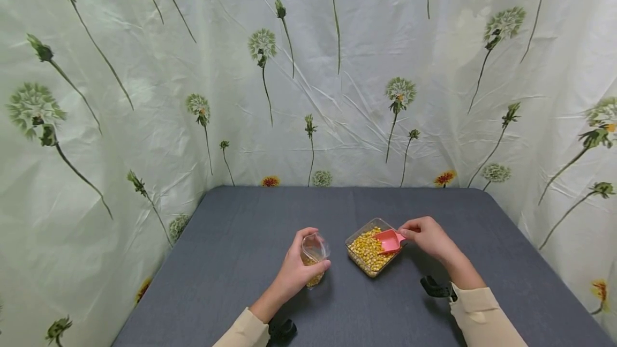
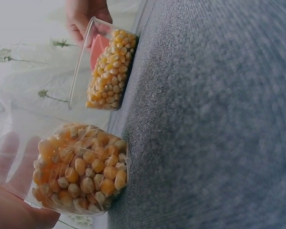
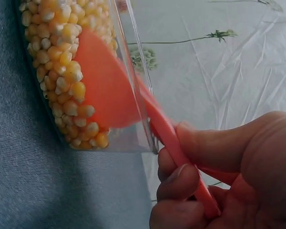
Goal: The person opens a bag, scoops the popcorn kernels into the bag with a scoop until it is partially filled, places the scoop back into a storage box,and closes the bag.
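Observation:
My left hand (image 1: pixel 300 264) grips a clear plastic cup (image 1: pixel 315 248) around its side, thumb on the near side and fingers on the far side. Corn kernels (image 2: pixel 81 171) fill the cup's lower part, and its base appears to touch the table. To its right stands a clear square container (image 1: pixel 354 264) with yellow corn kernels (image 1: pixel 367 253) inside. My right hand (image 1: pixel 429 237) pinches the handle of a pink scoop (image 1: pixel 389 241) between thumb and fingers. The scoop's bowl (image 3: pixel 105 86) is pushed into the kernels, its handle crossing the container's rim.
A dark grey cloth covers the table (image 1: pixel 250 229). Behind and beside it hangs a pale curtain (image 1: pixel 231 68) with printed dandelions. Black straps with camera mounts (image 1: pixel 436 287) sit on both wrists, below cream sleeves (image 1: pixel 482 309).

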Demonstrator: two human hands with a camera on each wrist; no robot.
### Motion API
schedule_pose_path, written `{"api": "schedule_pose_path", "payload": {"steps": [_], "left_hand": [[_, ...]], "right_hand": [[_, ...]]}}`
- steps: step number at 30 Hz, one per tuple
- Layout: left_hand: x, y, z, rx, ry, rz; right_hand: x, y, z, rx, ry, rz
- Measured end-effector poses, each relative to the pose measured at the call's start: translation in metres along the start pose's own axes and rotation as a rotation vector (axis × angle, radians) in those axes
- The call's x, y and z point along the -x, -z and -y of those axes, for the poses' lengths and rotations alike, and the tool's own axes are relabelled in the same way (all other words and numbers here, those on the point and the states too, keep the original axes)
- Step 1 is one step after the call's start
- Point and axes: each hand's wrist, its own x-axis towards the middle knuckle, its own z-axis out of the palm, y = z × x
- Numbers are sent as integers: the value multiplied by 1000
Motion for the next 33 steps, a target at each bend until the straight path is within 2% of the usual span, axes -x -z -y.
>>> {"api": "schedule_pose_path", "payload": {"steps": [4,6,11,22,33], "left_hand": [[-1,-1,13,-7,-19,-8],[-1,-1,15,-4,-38,-10],[-1,0,17,-7,-66,-15],[-1,1,18,5,-81,4],[-1,2,18,-5,-34,27]], "right_hand": [[-2,1,-6,-145,-42,51],[-3,1,-10,-221,-80,68],[-6,0,-19,-332,-101,88],[-8,3,-21,-445,-129,77],[-4,7,-8,-485,-170,3]]}}
